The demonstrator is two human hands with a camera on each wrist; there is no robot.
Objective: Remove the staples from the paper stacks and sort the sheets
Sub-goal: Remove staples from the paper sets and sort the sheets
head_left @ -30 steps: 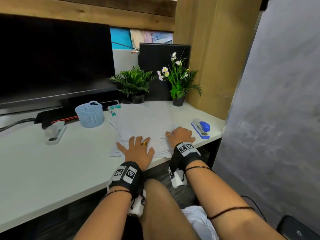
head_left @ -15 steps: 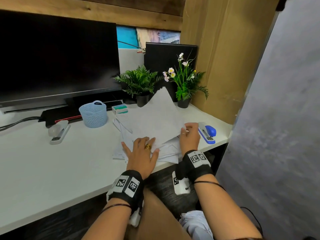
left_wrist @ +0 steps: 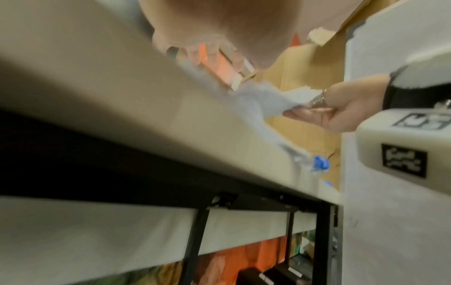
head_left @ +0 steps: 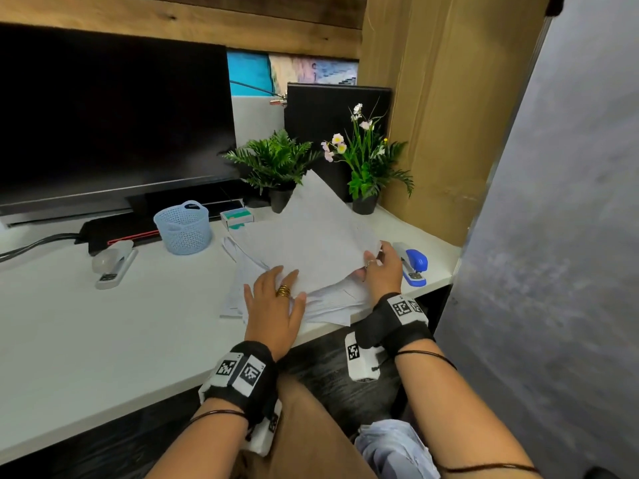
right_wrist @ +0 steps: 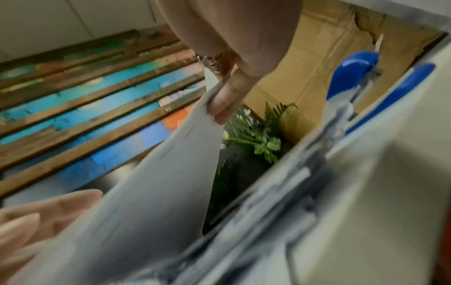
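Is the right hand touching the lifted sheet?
Touching. The right wrist view shows the right hand pinching the edge of the lifted sheet; the head view agrees.

Head view: from above and behind the hands, facing forward and down across the white desk (head_left: pixel 86 340) toward the dark monitor (head_left: pixel 114 119) in the upper left.
Left wrist view: low at the desk's front edge (left_wrist: pixel 146 115), close, blurred, looking up and rightward.
Right wrist view: close, looking up along the fingers (right_wrist: pixel 224 104).
Shared: blue stapler (head_left: pixel 413 262) (left_wrist: pixel 321 163) (right_wrist: pixel 356 65) in all three.
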